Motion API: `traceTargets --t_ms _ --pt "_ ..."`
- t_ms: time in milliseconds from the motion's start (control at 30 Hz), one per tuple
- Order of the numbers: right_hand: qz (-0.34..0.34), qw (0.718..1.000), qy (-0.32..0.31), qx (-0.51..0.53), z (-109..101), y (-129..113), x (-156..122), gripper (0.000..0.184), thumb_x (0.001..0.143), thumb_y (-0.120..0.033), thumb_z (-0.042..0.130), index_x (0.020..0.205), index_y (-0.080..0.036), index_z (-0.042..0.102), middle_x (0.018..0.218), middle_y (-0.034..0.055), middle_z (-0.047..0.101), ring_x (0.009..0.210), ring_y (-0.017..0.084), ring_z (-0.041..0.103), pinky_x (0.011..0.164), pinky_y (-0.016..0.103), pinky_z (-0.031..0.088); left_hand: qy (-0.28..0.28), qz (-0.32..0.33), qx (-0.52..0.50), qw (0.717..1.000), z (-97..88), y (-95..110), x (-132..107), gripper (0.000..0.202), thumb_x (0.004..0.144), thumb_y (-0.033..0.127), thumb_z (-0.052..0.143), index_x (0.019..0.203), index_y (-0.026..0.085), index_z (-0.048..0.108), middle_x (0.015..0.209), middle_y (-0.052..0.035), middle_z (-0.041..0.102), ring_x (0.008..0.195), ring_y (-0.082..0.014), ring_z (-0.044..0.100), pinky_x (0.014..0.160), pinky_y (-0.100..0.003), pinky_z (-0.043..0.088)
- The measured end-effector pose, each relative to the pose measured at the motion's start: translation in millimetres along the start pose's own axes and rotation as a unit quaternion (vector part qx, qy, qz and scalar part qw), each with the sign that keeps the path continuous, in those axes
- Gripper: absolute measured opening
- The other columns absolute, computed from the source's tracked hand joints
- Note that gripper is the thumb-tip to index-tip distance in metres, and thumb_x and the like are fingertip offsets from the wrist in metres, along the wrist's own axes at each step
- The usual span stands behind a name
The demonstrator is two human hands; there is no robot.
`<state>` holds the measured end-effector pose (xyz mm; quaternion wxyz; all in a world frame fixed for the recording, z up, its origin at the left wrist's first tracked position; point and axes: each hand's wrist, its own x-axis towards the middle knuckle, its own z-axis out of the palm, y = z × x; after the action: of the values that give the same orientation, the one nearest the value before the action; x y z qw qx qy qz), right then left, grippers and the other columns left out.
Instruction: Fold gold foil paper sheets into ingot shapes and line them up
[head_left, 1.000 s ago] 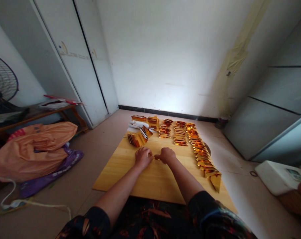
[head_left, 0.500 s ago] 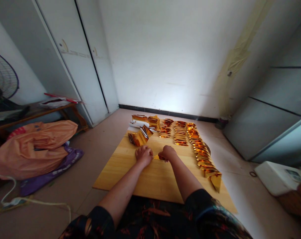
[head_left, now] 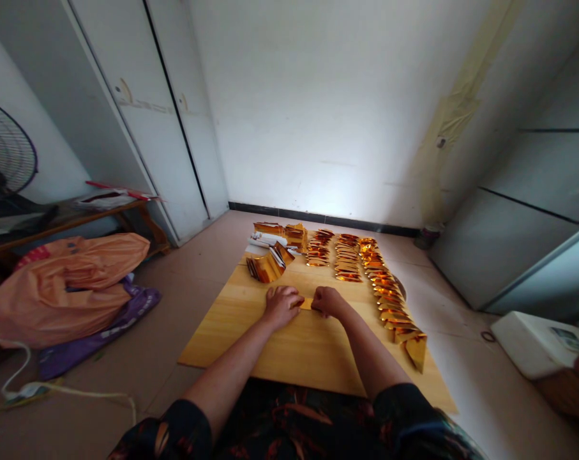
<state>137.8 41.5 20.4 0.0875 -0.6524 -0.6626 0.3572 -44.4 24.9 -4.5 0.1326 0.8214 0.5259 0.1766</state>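
Note:
My left hand and my right hand rest close together on a light wooden board on the floor. Between them shows a small piece of gold foil paper; both hands have their fingers curled and pressed on it. A loose pile of gold foil sheets lies just beyond my left hand. Rows of folded gold pieces stretch across the far part of the board, and one long row runs down its right side.
Orange and purple bags lie on the floor at left, beside a low wooden table and a fan. White cabinet doors stand behind. A white box sits at right, a cord at lower left.
Both hands shifted slightly to the right and toward me on the board, staying together on the gold piece. The piece now shows more between the fingers.

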Motion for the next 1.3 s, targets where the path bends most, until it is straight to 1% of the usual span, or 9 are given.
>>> traceTargets --t_ms 100,200,367,567,633,767,867,1067,1300 --pt "-0.041 0.999 0.003 0.001 -0.7 7.4 -9.5 0.020 0.070 -0.009 0.059 0.088 -0.018 0.062 0.054 -0.0056 0.059 0.047 0.009 0.056 0.049 0.017 0.039 0.015 0.039 0.002 0.999 1.3 -0.3 1.9 0.020 0.079 0.026 0.060 0.096 0.032 0.070 0.108 0.0001 0.064 0.108 -0.0214 0.048 0.097 -0.042 0.029" --pt "-0.088 0.993 0.052 -0.053 -0.3 9.2 -14.7 0.016 0.068 -0.011 0.062 0.083 -0.017 0.063 0.068 -0.0021 0.065 0.059 0.010 0.057 0.053 0.017 0.036 0.017 0.062 -0.001 0.998 2.7 -0.6 2.4 0.020 0.084 0.026 0.056 0.097 0.030 0.070 0.103 -0.0018 0.065 0.103 -0.0202 0.050 0.092 -0.038 0.033" --pt "-0.118 0.985 0.073 -0.104 -1.5 7.2 -20.5 0.014 0.074 -0.021 0.063 0.088 -0.018 0.064 0.081 0.0013 0.067 0.071 0.012 0.057 0.060 0.019 0.035 0.022 0.070 0.013 0.997 5.2 -1.2 3.4 0.022 0.089 0.027 0.050 0.097 0.026 0.070 0.096 -0.0043 0.063 0.097 -0.0194 0.051 0.087 -0.034 0.037" --pt "-0.144 0.969 0.095 -0.175 7.2 8.1 -23.9 0.014 0.086 -0.020 0.051 0.091 -0.019 0.064 0.091 0.0040 0.068 0.080 0.014 0.060 0.065 0.019 0.035 0.042 0.058 0.019 0.997 6.2 4.0 5.4 0.021 0.090 0.028 0.048 0.092 0.022 0.069 0.090 -0.0066 0.062 0.094 -0.0205 0.053 0.085 -0.034 0.041" --pt "-0.141 0.961 0.131 -0.200 15.1 9.9 -24.5 0.020 0.091 -0.024 0.043 0.093 -0.020 0.063 0.094 0.0046 0.067 0.080 0.013 0.061 0.065 0.020 0.035 0.065 0.029 -0.028 0.997 8.4 6.7 6.6 0.020 0.085 0.025 0.055 0.101 0.022 0.066 0.094 -0.0054 0.064 0.095 -0.0198 0.055 0.087 -0.033 0.042" --pt "-0.126 0.958 0.202 -0.161 27.7 12.6 -27.1 0.020 0.092 -0.027 0.042 0.093 -0.023 0.062 0.096 0.0023 0.065 0.080 0.012 0.061 0.064 0.019 0.034 0.113 -0.100 -0.197 0.969 17.7 13.4 10.0 0.052 0.078 0.022 0.058 0.129 0.022 0.048 0.080 0.0012 0.064 0.075 -0.0139 0.059 0.074 -0.026 0.046" --pt "-0.131 0.956 0.244 -0.100 31.3 11.8 -28.2 0.018 0.091 -0.025 0.044 0.089 -0.022 0.062 0.092 0.0018 0.064 0.081 0.013 0.060 0.065 0.019 0.035 0.120 -0.140 -0.273 0.944 23.7 21.7 11.6 0.065 0.076 0.022 0.056 0.137 0.023 0.035 0.070 0.0057 0.063 0.066 -0.0122 0.059 0.067 -0.023 0.046" --pt "-0.128 0.956 0.260 -0.039 35.9 10.9 -26.2 0.017 0.088 -0.025 0.045 0.085 -0.020 0.061 0.087 0.0022 0.064 0.076 0.013 0.059 0.065 0.020 0.036 0.107 -0.196 -0.227 0.948 20.7 44.1 12.3 0.070 0.076 0.022 0.054 0.141 0.024 0.028 0.070 0.0044 0.065 0.067 -0.0155 0.061 0.061 -0.024 0.042" --pt "-0.136 0.946 0.285 -0.067 43.0 13.2 -23.7 0.016 0.089 -0.025 0.046 0.083 -0.019 0.060 0.082 0.0021 0.064 0.069 0.012 0.058 0.059 0.020 0.033 0.086 -0.250 -0.154 0.952 17.1 52.6 15.9 0.076 0.074 0.017 0.052 0.144 0.024 0.024 0.072 0.0028 0.065 0.069 -0.0177 0.062 0.062 -0.024 0.039"
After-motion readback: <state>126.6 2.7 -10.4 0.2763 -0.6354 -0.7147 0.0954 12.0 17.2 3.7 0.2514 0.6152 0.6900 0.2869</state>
